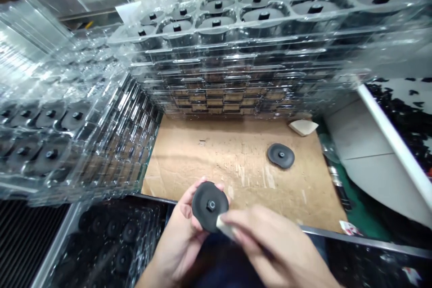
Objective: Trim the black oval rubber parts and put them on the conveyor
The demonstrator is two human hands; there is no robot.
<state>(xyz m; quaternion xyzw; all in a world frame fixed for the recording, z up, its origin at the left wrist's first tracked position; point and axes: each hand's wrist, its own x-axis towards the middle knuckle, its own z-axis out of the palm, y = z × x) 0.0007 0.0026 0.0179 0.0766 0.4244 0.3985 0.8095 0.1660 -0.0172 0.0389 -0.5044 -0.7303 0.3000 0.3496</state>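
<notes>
— Two hands are over the near edge of the cardboard sheet (209,166), yes? What does the left hand (177,229) do?

— It grasps a black round disc (206,204) with a small stud at the centre. The disc is held up in the air, just past the near edge of the sheet, and the fingers come around its rim.

— And the right hand (273,243)?

— It is closed on a pale wedge (223,226) and this wedge seems to touch the lower edge of the disc. I cannot tell if it is sponge or cloth, because the fingers cover most of it. Also this hand is blurred.

— Can you see the back of the disc?

— No, the left hand and the disc itself hide it. The part of the rim behind the wedge is hidden too.

— What lies on the sheet?

— Toward the far side there is a second black disc (281,155), well apart from the hands. Beyond it, at the far corner, lies a second pale wedge (303,127).

— And around the sheet?

— Behind it and along its left side are stacked clear plastic trays (216,60) holding black parts with studs. Near its lower left corner is a dark tray (114,234) with more discs, but this one is hard to make out.
</notes>
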